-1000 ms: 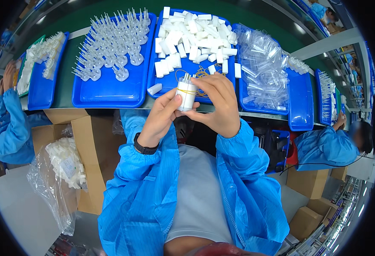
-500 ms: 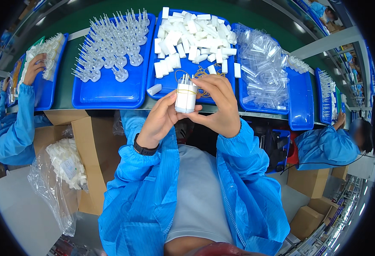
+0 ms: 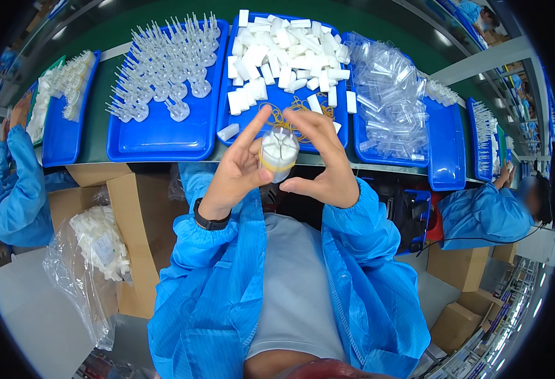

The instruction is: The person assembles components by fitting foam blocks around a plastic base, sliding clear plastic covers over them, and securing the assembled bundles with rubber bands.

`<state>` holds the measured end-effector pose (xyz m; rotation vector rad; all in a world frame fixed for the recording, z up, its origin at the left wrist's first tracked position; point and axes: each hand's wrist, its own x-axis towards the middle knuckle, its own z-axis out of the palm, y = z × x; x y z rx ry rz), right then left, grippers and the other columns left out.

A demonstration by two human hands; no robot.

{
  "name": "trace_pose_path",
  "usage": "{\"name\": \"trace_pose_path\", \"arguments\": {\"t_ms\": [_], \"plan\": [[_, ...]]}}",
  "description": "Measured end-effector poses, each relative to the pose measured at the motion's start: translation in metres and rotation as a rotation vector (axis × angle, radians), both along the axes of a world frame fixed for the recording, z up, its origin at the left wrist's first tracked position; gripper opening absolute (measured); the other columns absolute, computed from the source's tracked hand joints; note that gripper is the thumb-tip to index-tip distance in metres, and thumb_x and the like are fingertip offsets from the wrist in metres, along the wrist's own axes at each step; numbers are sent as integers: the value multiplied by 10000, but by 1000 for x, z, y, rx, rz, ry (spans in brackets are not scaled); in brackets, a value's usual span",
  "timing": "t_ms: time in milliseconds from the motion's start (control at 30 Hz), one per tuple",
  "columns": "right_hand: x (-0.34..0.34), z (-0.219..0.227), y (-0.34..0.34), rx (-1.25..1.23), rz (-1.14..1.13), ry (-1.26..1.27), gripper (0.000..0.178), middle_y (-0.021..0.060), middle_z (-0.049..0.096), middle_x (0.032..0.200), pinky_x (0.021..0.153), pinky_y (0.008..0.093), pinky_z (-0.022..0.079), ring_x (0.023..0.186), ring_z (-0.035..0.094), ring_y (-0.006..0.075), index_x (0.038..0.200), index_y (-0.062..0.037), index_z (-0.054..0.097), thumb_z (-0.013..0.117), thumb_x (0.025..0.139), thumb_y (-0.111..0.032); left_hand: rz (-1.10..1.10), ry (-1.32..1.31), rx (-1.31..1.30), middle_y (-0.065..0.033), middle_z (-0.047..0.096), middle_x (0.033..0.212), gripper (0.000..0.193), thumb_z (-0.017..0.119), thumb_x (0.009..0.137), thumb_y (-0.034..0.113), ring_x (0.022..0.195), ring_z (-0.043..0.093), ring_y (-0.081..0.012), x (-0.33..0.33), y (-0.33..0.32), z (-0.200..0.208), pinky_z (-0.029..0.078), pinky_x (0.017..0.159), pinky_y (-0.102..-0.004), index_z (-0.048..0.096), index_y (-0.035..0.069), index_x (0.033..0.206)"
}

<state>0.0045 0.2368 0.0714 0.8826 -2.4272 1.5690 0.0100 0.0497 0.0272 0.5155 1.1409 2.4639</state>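
A round white bundle (image 3: 280, 150) is tilted so that one end faces me, showing white wedge-like pieces set in a ring. A tan rubber band circles it. My left hand (image 3: 239, 163) grips the bundle from its left side, the thumb pressed on the band and the index finger stretched upward. My right hand (image 3: 325, 161) curves around the other side, fingers and thumb spread apart, not closed on it. Just beyond my hands, loose rubber bands (image 3: 301, 107) and a heap of white blocks (image 3: 283, 57) lie in a blue tray (image 3: 232, 120).
To the left, a blue tray (image 3: 157, 142) holds clear pronged parts (image 3: 170, 69). On the right, another tray carries clear plastic pieces (image 3: 388, 107). An open carton (image 3: 132, 234) with bagged white parts stands below left. Co-workers sit on both sides.
The bundle has tipped, turning its segmented end toward me, where pins stuck up before. My right hand has loosened from it, and my left index finger has extended.
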Motion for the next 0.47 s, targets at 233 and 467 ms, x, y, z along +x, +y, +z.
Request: {"name": "trace_pose_path", "arguments": {"t_ms": [233,467], "plan": [[-1,0,0,-53,92,0,582,97,572,1177,1009,440,323,1187,450,300,1122,-52,619,792,640,-328,24,-48,-11,-174,561,1167,1175,842,651,294,1063,595,-264,3,8,9,477,910,-347,28,17,1452],[4,8,1,-92,74,0,536,76,581,1148,980,420,353,1142,479,297,1087,-73,641,831,605,-210,-81,17,60,-112,502,1277,1045,763,748,147,1188,475,-176,-1,4,-2,329,1000,-279,10,57,1466]]}}
